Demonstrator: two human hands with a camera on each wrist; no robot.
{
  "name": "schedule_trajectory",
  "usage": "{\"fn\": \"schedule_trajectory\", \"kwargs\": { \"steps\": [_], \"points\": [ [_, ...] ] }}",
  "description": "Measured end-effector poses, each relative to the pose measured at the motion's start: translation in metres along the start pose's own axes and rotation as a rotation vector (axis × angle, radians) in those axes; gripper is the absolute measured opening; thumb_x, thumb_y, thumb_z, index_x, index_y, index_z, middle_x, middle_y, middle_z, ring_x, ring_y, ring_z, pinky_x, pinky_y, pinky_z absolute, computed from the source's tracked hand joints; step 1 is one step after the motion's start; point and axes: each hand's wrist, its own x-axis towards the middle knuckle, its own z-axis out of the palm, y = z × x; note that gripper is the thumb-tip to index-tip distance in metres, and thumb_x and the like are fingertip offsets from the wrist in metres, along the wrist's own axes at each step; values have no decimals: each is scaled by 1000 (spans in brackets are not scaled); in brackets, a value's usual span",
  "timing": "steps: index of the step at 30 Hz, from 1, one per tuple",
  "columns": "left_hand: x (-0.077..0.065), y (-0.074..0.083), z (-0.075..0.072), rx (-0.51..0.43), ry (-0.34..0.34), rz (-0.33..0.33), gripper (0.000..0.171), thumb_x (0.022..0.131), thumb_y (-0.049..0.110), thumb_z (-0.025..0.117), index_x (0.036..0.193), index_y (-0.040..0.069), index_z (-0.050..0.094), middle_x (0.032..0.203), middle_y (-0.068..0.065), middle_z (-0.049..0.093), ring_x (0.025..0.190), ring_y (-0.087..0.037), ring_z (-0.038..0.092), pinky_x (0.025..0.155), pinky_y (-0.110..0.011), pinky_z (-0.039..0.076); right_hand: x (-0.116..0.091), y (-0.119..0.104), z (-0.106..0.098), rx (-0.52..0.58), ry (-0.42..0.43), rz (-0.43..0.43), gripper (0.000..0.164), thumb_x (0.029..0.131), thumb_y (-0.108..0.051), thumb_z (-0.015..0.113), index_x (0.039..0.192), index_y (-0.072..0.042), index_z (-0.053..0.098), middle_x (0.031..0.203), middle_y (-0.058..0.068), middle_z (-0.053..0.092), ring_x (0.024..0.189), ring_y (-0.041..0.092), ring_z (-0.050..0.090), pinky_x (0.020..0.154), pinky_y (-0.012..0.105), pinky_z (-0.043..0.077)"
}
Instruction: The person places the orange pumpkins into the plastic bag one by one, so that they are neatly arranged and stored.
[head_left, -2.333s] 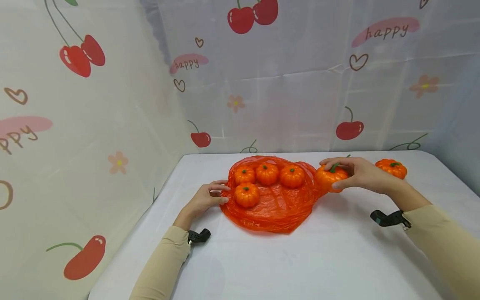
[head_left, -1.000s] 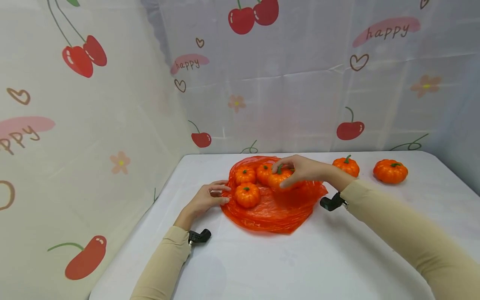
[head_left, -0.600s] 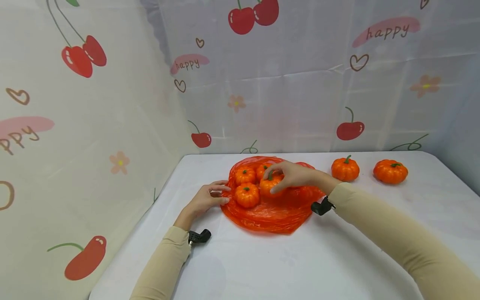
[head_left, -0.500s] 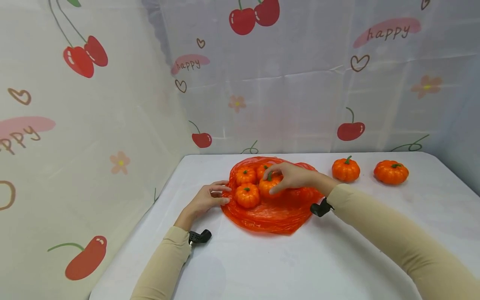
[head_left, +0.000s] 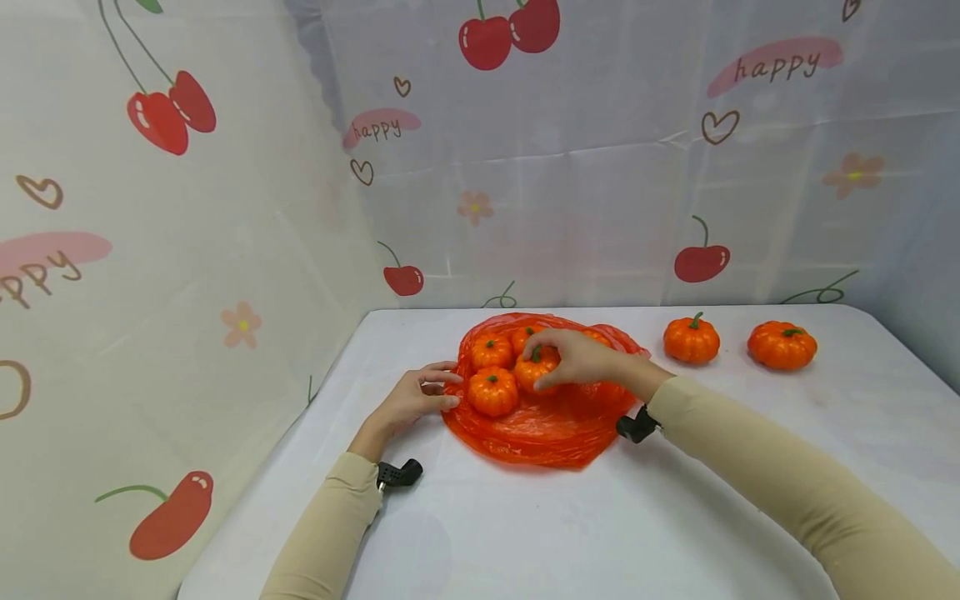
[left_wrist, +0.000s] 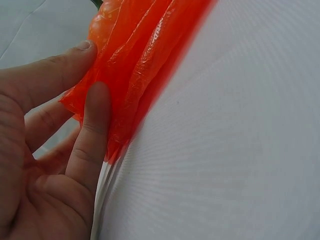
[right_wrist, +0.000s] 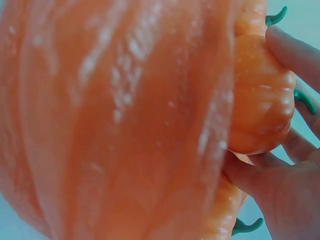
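An orange-red plastic bag [head_left: 555,437] lies spread on the table, its rim folded out around several small orange pumpkins. My right hand [head_left: 581,358] grips one pumpkin [head_left: 529,372] inside the bag, thumb on the near side and fingers on the far side. That pumpkin sits beside the front-left pumpkin [head_left: 492,392]; the back-left pumpkin [head_left: 491,352] is behind. Another pumpkin [head_left: 597,337] is mostly hidden behind my right hand. My left hand [head_left: 411,402] touches the bag's left edge with loosely extended fingers. In the left wrist view, the fingertips [left_wrist: 98,95] rest against the crinkled plastic.
Two more pumpkins stand on the white table at the right: one with an upright stem [head_left: 692,339], and a flatter one [head_left: 782,345] farther right. A printed curtain [head_left: 585,208] rises behind the table's back edge, and another stands along the left.
My right hand has carried a pumpkin leftward from the table's right side into the bag. In the last half second it shifts slightly left against the front-left pumpkin. My left hand stays put.
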Motion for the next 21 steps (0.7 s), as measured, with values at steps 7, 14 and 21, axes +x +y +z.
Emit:
{"fn": "schedule_trajectory", "kwargs": {
  "steps": [7, 14, 21],
  "points": [
    [0, 0, 1, -13, -1, 15, 37, 89, 19, 81, 124, 10, 75, 158, -7, 48, 116, -33, 57, 82, -29, 54, -2, 0, 5, -37, 22, -12, 41, 83, -27, 88, 117, -26, 66, 135, 3, 59, 121, 28, 52, 105, 49, 50],
    [-1, -1, 2, -18, -5, 2, 36, 89, 20, 82, 123, 11, 75, 159, -6, 48, 117, -33, 57, 81, -29, 55, -4, -2, 10, -59, 31, 12, 39, 85, -24, 86, 119, -23, 68, 129, 3, 62, 119, 28, 53, 106, 47, 49],
    [-1, 1, 1, -22, -5, -12, 37, 88, 22, 82, 124, 13, 75, 160, -4, 46, 120, -35, 57, 82, -28, 56, -3, -1, 7, -36, 51, 39, 41, 87, -26, 84, 124, -24, 67, 133, 3, 61, 124, 30, 52, 111, 51, 46]
  ]
}}
